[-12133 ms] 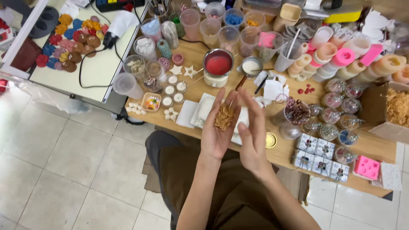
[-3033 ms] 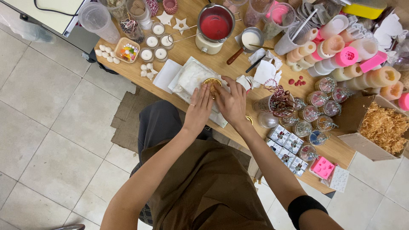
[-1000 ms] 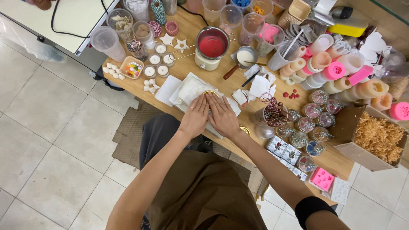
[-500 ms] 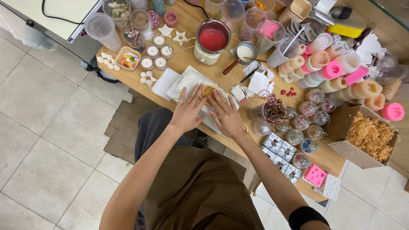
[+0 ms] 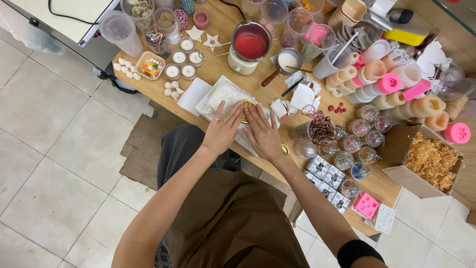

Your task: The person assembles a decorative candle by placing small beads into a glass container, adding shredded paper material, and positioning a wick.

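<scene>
Half a second earlier the left hand (image 5: 221, 130) had lain spread over the white sheet, apart from the other; by this moment both hands had drawn in side by side, fingertips meeting at the small round tin (image 5: 247, 110). That tin, golden at the rim, sat on the white sheet (image 5: 225, 94) near the front edge of the wooden worktop (image 5: 218, 69), just below the pot of red wax (image 5: 250, 43). The right hand (image 5: 264, 135) lay flat with its fingers extended along the tin's right side; the left lay likewise on the other side. Neither hand was clenched, and neither gripped the tin: both were open, fingers pressed down or steadying. What filled the tin could not be made out. The step in hand seemed to be tamping or settling something into the tin. The next move would probably call for even, gentle pressure from both sides, so the tin did not tip or slide on the sheet.
</scene>
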